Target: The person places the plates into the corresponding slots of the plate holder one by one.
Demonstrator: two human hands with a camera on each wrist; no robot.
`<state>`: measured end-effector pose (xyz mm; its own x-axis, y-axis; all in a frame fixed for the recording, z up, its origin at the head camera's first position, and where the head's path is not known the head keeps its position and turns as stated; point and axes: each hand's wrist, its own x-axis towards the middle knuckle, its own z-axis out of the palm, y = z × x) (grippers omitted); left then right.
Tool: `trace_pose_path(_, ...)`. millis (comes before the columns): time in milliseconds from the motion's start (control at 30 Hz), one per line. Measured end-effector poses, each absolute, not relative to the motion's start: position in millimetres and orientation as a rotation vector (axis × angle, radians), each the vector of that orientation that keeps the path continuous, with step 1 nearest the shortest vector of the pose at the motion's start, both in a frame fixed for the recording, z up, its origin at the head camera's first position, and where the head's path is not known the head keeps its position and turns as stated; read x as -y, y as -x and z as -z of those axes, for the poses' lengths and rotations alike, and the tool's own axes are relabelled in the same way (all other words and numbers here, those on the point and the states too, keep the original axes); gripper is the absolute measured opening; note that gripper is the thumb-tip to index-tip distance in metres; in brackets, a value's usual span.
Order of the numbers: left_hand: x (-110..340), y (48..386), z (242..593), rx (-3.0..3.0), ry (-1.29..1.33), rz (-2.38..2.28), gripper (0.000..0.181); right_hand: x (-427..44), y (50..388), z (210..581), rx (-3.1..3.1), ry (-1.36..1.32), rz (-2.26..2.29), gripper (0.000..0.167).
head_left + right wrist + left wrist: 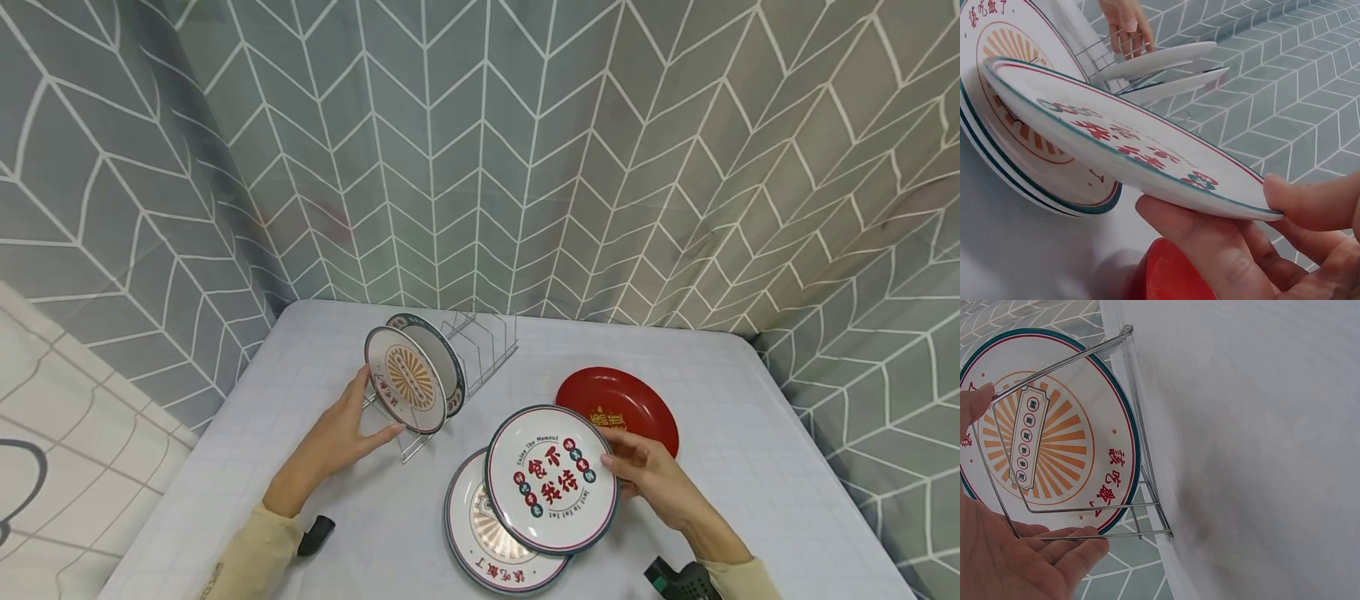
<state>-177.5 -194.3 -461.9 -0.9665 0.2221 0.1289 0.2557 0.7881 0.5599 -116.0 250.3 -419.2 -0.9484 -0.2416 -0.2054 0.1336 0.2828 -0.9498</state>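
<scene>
My left hand (333, 446) spans the rim of a white plate with an orange sunburst (411, 382), fingers on one side and thumb lower down. That plate stands tilted in a wire dish rack (498, 366), in front of another dark-rimmed plate (454, 375). In the left wrist view, rack wires cross in front of the sunburst plate (1072, 456). My right hand (660, 487) pinches the edge of a white plate with red characters (551, 479), thumb on top and fingers underneath. This plate is held tilted over stacked sunburst plates (480, 542), partly hiding them.
A red plate with yellow characters (611, 400) lies beyond my right hand, partly covered by it. The rack's rear slots extend toward a patterned curtain (480, 167) behind the table. White cloth (337, 550) covers the tabletop.
</scene>
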Motion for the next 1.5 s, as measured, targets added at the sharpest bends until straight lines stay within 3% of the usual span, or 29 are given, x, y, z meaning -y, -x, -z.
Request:
trace_pose_path(633,194,177,460,2.911,0.383,0.939,0.115,-245,127,394,-2.351,0.105,1.832,0.052)
trace_pose_path(867,195,177,461,2.882,0.400,0.926,0.114,-240,156,357,-2.485,0.277,1.872,0.051)
trace_pose_path(1133,196,178,462,2.904,0.390,0.930,0.116,-212,193,315,-2.523,0.222,1.958,0.051)
trace_pose_path(1500,194,177,463,2.908,0.383,0.917,0.114,-171,236,308,-2.487,0.271,1.944,0.046)
